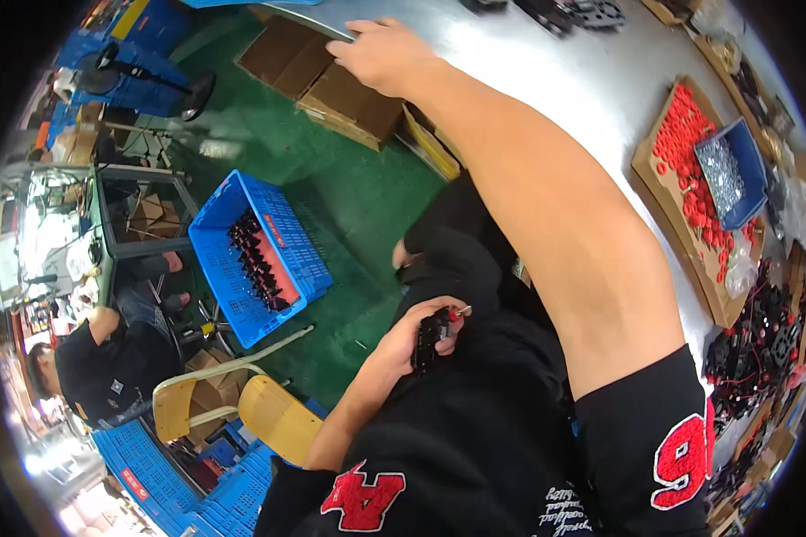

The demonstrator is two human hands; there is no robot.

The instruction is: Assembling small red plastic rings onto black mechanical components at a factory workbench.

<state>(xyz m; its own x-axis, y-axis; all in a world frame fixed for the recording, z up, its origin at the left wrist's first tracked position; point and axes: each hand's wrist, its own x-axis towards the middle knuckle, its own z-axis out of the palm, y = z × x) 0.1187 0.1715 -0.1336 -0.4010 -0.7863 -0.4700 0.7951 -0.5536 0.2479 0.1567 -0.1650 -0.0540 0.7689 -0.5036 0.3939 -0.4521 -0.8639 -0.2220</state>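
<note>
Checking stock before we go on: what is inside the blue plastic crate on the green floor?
The blue plastic crate holds a row of small black parts lying on a reddish layer. Whatever is beneath that layer is covered, and the parts are too small to identify.

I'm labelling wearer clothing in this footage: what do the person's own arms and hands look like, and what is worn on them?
Both forearms are bare; the left hand and right hand wear no gloves. Short black sleeves end above the elbows, bearing red fuzzy patches edged in white.
</note>
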